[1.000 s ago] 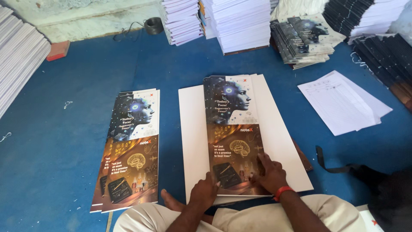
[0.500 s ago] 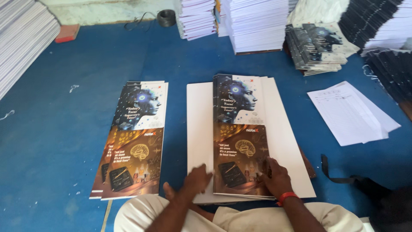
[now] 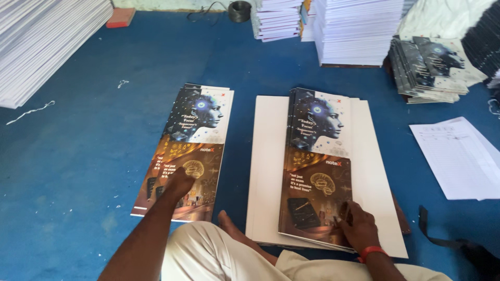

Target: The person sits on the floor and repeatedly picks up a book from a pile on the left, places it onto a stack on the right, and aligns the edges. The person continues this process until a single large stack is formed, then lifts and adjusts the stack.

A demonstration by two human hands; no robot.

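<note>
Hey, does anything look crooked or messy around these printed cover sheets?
Mostly tidy. The left stack of covers lies slanted and slightly fanned under the left hand. Bits of white string litter the blue floor.

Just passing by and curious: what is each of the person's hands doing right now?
Left hand: pressed down on the left pile of printed covers, holding nothing.
Right hand: fingers resting on the near corner of the right cover pile; grip cannot be told.

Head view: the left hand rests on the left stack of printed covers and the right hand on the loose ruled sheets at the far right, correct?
Not quite. In the head view the right hand rests on the covers on the white boards, not the ruled sheets. The left hand is on the left stack.
</note>
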